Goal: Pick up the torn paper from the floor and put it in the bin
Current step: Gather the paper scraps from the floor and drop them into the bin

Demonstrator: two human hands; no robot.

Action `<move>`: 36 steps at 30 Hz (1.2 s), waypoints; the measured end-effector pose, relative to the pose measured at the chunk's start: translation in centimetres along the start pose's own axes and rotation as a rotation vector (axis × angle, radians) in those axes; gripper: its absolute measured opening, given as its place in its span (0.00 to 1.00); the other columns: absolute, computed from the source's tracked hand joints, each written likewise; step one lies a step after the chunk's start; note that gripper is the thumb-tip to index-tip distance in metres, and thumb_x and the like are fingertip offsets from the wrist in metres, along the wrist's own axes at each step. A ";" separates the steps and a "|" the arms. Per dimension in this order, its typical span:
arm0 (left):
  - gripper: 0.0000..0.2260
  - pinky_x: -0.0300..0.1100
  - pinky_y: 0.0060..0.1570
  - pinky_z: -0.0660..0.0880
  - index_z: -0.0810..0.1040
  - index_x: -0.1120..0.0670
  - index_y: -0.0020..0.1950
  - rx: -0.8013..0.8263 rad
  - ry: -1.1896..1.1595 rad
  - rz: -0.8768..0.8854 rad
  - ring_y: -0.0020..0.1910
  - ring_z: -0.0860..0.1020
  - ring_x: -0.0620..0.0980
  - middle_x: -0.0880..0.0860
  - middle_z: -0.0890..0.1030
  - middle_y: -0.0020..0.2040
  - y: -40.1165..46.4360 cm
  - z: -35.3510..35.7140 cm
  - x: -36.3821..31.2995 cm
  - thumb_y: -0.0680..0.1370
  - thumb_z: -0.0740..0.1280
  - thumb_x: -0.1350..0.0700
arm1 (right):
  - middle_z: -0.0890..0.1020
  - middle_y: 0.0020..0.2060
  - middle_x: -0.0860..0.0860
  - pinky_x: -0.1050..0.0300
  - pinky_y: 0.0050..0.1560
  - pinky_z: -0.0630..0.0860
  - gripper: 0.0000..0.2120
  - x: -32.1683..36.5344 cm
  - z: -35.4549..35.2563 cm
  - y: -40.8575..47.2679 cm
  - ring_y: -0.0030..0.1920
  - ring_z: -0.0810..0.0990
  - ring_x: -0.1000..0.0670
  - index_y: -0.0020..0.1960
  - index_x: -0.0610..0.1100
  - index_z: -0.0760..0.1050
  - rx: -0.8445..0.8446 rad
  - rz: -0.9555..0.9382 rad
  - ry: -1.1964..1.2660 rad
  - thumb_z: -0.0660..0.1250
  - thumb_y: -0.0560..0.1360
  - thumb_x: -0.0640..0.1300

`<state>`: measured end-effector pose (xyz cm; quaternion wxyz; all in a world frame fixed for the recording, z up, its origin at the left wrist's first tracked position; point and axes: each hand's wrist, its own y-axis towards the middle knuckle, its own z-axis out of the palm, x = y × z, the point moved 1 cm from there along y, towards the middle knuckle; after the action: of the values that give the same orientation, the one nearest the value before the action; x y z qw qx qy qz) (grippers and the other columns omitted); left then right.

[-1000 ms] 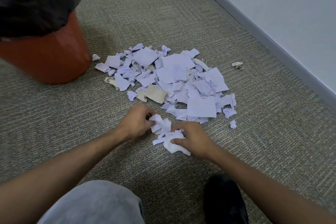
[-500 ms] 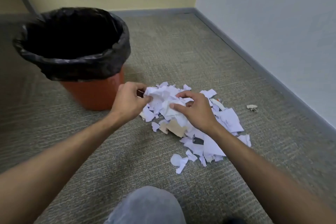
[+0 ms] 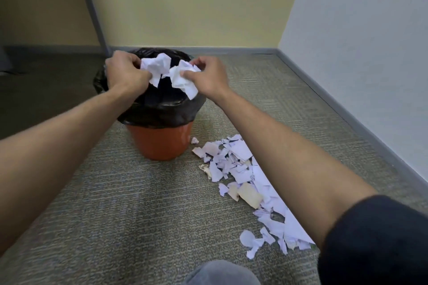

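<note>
Nearest the camera: a grey-clad knee [image 3: 222, 272] at the bottom edge, dark sleeve [image 3: 375, 238] on the right arm. Grey-green woven carpet floor [image 3: 115, 215] underneath everything.

Just past the knee, a scattered pile of torn white and pale-lilac paper scraps [image 3: 243, 169] with a few tan cardboard bits mixed in, strung out along the right side of the floor, partly hidden under the right forearm. Far end of the pile just beside the bin's base, not touching as far as can be told.

Next up, round orange plastic bin with a black bag liner [image 3: 159, 141] folded over its rim, standing upright on the floor near the back wall.

Over the bin's open mouth, both hands. Left hand [image 3: 125, 74] curled tight around a crumpled white paper wad [image 3: 156, 67]. Right hand [image 3: 206, 76] pinching a second crumpled white paper wad [image 3: 184, 77]. Two wads almost touching, hands apart.

Farthest back: yellow wall [image 3: 185, 7], white wall [image 3: 359, 30] on the right, grey baseboard [image 3: 231, 50].
</note>
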<state>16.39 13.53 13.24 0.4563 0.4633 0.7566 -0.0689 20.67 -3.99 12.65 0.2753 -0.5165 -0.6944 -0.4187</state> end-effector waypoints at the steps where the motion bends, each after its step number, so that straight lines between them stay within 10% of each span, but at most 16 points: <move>1: 0.03 0.42 0.40 0.75 0.82 0.60 0.42 -0.008 0.017 -0.015 0.39 0.77 0.50 0.55 0.79 0.38 0.5 -0.1 0.3 0.69 0.71 0.64 | 0.81 0.38 0.52 0.58 0.37 0.69 0.09 0.2 0.8 1.0 0.38 0.76 0.53 0.45 0.44 0.82 0.006 -0.010 -0.028 0.76 0.69 0.48; 7: 0.12 0.47 0.54 0.78 0.83 0.53 0.52 0.028 0.050 0.039 0.50 0.80 0.52 0.53 0.83 0.48 1.2 -0.3 2.1 0.70 0.72 0.53 | 0.83 0.55 0.47 0.48 0.60 0.75 0.22 0.7 3.6 3.0 0.58 0.79 0.45 0.65 0.44 0.75 0.102 -0.080 -0.217 0.61 0.80 0.57; 13: 0.10 0.48 0.46 0.78 0.82 0.53 0.50 -0.041 0.013 0.400 0.41 0.79 0.51 0.49 0.80 0.41 -2.4 0.5 1.3 0.74 0.65 0.51 | 0.81 0.41 0.56 0.45 0.50 0.81 0.16 -1.3 -0.2 -0.7 0.46 0.84 0.49 0.61 0.45 0.78 0.026 -0.152 -0.072 0.65 0.77 0.51; 23: 0.07 0.48 0.38 0.76 0.80 0.52 0.46 0.342 -0.051 0.672 0.36 0.76 0.49 0.46 0.78 0.38 -14.6 11.1 3.7 0.74 0.65 0.51 | 0.84 0.47 0.54 0.56 0.47 0.77 0.12 -14.1 -7.4 -11.9 0.39 0.80 0.57 0.58 0.45 0.80 0.103 0.003 -0.304 0.66 0.76 0.48; 30: 0.23 0.50 0.50 0.76 0.71 0.51 0.70 0.756 0.230 0.668 0.56 0.78 0.55 0.53 0.79 0.60 -21.0 18.8 7.5 0.76 0.69 0.49 | 0.80 0.60 0.51 0.48 0.55 0.77 0.23 -22.8 -8.6 -18.7 0.51 0.81 0.48 0.65 0.47 0.76 0.309 0.298 -0.532 0.70 0.74 0.57; 36: 0.49 0.57 0.68 0.67 0.45 0.43 0.80 1.088 0.447 0.696 0.77 0.54 0.56 0.54 0.53 0.79 -22.7 23.3 9.9 0.70 0.74 0.41 | 0.70 0.70 0.48 0.46 0.59 0.73 0.50 -25.6 -6.6 -21.0 0.67 0.72 0.44 0.75 0.47 0.62 0.467 0.377 -0.833 0.69 0.63 0.74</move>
<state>12.09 -5.17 -14.90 -0.0130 0.8462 0.4971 -0.1913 8.49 -24.63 -11.14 0.1540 -0.6807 -0.7148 0.0457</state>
